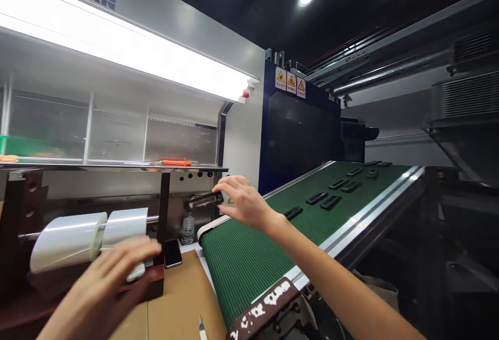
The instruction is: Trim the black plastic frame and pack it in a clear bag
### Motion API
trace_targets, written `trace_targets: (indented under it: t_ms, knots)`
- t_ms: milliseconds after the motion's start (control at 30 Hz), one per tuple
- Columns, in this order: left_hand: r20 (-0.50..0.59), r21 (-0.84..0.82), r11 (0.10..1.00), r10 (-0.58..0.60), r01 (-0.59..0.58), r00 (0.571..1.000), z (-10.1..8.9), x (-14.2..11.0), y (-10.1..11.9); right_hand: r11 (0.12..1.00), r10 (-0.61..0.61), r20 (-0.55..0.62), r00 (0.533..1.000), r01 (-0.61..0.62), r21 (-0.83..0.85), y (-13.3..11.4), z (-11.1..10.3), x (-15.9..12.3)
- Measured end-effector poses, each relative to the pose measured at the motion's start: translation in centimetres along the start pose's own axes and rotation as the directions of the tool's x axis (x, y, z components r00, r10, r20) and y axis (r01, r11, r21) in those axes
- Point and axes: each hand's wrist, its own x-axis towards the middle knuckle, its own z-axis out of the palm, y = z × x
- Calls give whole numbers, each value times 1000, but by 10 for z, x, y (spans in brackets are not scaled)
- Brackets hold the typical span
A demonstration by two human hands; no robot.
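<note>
My right hand (245, 202) pinches one end of a narrow black plastic part (205, 200), raised over the near left edge of a green ribbed conveyor belt (241, 257). Several similar black parts (330, 203) lie spread along the sloping belt. At lower left, my left hand (105, 283) is blurred, its fingers stretched forward and the thumb below. A small white object (135, 272) shows between those fingers and thumb, too blurred to name. Behind that hand are two rolls of clear film (70, 241) on a metal rod.
A brown cardboard sheet (171, 303) covers the bench, with a knife (202, 328) at its front. A phone (172, 253) and a clear bottle (187, 230) stand near the belt. Above is a metal shelf (117, 166) carrying an orange tool (176, 162), under a bright lamp (136, 43).
</note>
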Motion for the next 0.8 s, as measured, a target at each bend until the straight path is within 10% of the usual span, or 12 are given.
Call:
trace_targets:
  t_ms: [133,433,600,800]
  knots:
    - [-132,247,964,-63,94,989,-45,69,-22,922,91,-593,800,158,355,-37,-28,31]
    - [-176,592,806,140,-9,974,-100,119,-8,858,124,-728,674,297,420,-50,-46,49]
    - [-110,617,780,216,-104,970,-92,91,-14,786,188,-651,735,284,548,-64,-29,27]
    - [182,315,948,-7,-52,983,-60,-55,-9,631,182,-294,938,118,766,-129,46,-66]
